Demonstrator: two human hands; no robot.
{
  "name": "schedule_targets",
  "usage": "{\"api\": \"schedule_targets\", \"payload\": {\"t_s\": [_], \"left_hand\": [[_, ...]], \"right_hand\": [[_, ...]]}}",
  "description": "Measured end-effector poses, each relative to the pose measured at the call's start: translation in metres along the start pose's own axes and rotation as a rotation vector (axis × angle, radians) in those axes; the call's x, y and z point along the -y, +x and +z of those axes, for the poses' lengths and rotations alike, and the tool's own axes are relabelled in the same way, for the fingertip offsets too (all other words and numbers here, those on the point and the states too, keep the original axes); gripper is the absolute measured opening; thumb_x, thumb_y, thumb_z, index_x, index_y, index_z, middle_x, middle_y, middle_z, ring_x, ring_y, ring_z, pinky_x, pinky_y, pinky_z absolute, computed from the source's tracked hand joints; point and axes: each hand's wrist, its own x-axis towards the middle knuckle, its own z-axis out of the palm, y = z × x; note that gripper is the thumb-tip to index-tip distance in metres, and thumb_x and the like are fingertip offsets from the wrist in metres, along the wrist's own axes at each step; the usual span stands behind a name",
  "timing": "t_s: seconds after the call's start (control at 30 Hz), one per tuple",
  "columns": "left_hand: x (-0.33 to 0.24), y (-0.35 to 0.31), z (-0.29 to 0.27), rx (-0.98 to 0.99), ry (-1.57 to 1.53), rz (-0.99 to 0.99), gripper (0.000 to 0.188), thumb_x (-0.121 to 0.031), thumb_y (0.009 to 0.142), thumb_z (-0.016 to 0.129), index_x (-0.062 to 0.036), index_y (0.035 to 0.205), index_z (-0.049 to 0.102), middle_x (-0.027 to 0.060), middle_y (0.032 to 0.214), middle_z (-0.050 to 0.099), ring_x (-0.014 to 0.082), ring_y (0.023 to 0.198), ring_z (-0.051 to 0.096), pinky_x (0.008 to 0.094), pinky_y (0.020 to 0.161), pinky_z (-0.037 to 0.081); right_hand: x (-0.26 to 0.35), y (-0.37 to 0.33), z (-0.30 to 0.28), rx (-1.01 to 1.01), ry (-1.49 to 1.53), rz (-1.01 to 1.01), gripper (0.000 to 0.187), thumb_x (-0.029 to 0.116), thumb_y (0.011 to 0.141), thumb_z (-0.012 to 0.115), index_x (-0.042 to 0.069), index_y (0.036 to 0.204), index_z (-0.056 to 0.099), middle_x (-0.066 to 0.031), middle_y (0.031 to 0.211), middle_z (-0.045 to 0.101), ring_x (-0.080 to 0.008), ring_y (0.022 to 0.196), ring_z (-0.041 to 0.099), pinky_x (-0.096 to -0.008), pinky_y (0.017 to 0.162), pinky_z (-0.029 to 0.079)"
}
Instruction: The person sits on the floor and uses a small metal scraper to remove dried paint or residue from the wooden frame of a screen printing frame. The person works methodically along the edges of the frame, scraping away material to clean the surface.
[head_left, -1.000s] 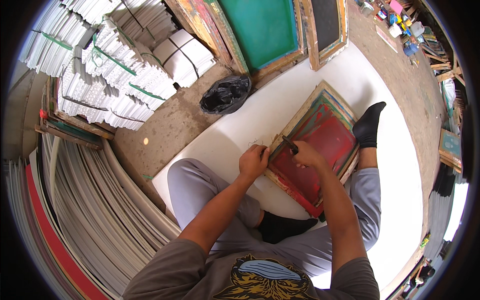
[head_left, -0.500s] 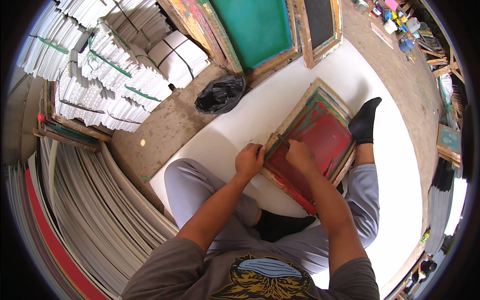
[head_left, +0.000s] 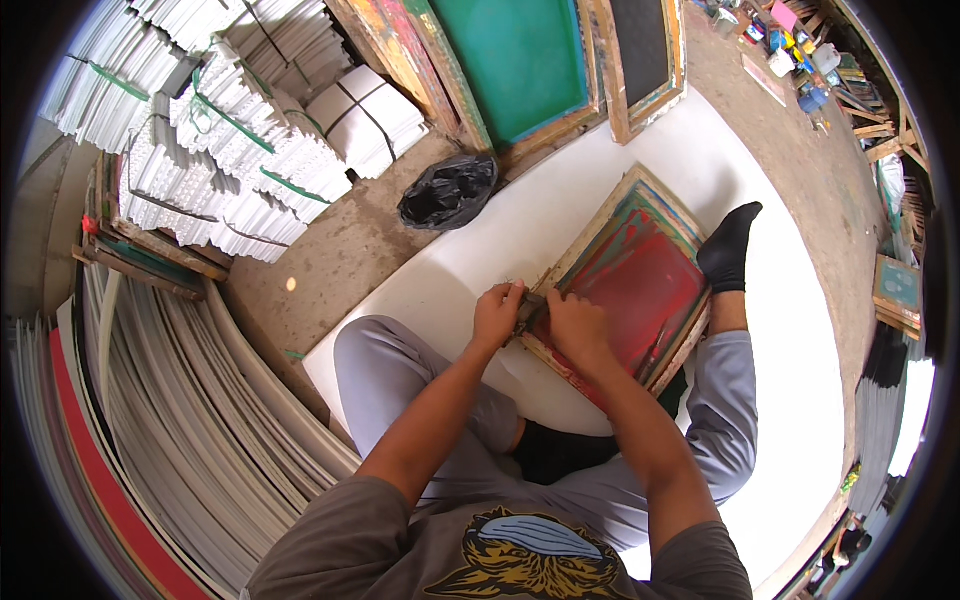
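Note:
A wooden screen-printing frame (head_left: 640, 285) with red-stained mesh and green and red paint smears lies tilted on a white sheet between my legs. At its left edge my left hand (head_left: 496, 314) is closed, its fingertips beside the wood; what they pinch is hidden. Just right of it, my right hand (head_left: 578, 326) is closed over the same edge, knuckles up. A dark, narrow tool (head_left: 529, 312) shows between the two hands, its far end toward my left fingers. Its exact kind cannot be made out.
The white sheet (head_left: 420, 270) spreads under me. Beyond it stand a crumpled black plastic bag (head_left: 450, 188), a large green screen frame (head_left: 510, 70) and strapped stacks of white sheets (head_left: 365, 115). Long boards (head_left: 220, 370) lean along my left. Clutter (head_left: 800, 60) lies far right.
My right hand has moved left and slightly nearer, bringing the dark tool from over the mesh to the frame's left edge, close to my left hand. The left hand has barely shifted.

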Motion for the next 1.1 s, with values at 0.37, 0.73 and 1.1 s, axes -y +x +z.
{"api": "schedule_targets", "payload": {"t_s": [0.37, 0.73, 1.1], "left_hand": [[-0.002, 0.018, -0.018, -0.045, -0.136, -0.212, 0.034, -0.032, 0.093, 0.077, 0.0000, 0.103, 0.076, 0.0072, 0.079, 0.070, 0.0193, 0.081, 0.069, 0.0380, 0.076, 0.055], [-0.030, -0.013, 0.003, -0.157, 0.522, 0.113, 0.031, -0.039, 0.096, 0.069, -0.0126, 0.110, 0.079, 0.0138, 0.120, 0.065, 0.0347, 0.104, 0.069, 0.0448, 0.087, 0.056], [-0.028, -0.022, 0.013, -0.067, 0.515, 0.241, 0.029, -0.036, 0.101, 0.064, -0.0106, 0.108, 0.077, 0.0114, 0.116, 0.064, 0.0332, 0.107, 0.066, 0.0456, 0.088, 0.055]], "right_hand": [[-0.029, 0.016, 0.001, 0.228, 0.463, 0.002, 0.037, 0.036, 0.098, 0.067, 0.001, 0.109, 0.065, -0.0209, 0.095, 0.073, -0.0388, 0.091, 0.072, -0.0512, 0.078, 0.055], [-0.082, 0.038, 0.007, 0.242, 0.377, 0.236, 0.039, 0.037, 0.098, 0.067, -0.002, 0.092, 0.065, -0.0219, 0.078, 0.070, -0.0349, 0.070, 0.073, -0.0488, 0.065, 0.057], [-0.068, 0.054, -0.024, 0.481, 0.286, 0.325, 0.043, 0.040, 0.099, 0.063, 0.003, 0.121, 0.069, -0.0236, 0.122, 0.071, -0.0402, 0.117, 0.068, -0.0549, 0.099, 0.053]]}}
